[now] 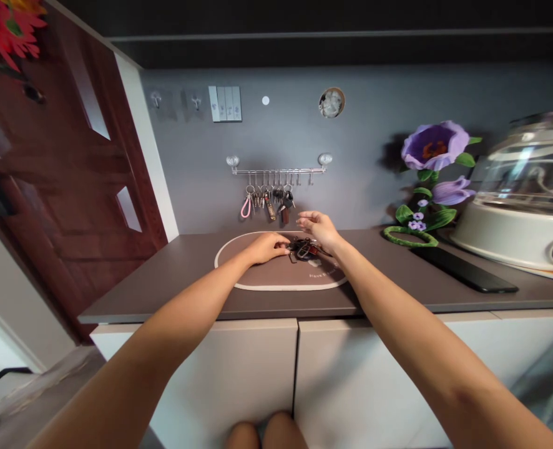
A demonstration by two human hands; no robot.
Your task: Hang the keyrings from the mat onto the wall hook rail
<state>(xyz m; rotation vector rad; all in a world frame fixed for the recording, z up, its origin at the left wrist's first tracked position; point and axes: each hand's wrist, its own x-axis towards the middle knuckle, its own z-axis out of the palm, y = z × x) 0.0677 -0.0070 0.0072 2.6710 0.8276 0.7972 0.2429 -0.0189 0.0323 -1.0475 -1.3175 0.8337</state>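
Note:
A small dark heap of keys [304, 249] with key rings and fobs lies on an oval brown mat [262, 277] with a pale rim. My left hand [267, 248] rests at the heap's left side, its thumb and fingers closed around the edge of the keys. Just above the heap's right part is my right hand [322, 229], fingers loosely bent and apart, with nothing visible in them. Behind both hands, several bunches of keys [269, 202] hang from a hook rail [281, 171] on the grey wall; one bunch has a pink loop [246, 206].
Right of the mat lie a black phone-like slab [464, 269] and a purple artificial flower [435, 146] on a green ring base. A white appliance [515, 224] with a clear cover stands at the far right. A dark red door [70, 156] is on the left; a shelf [304, 50] overhangs.

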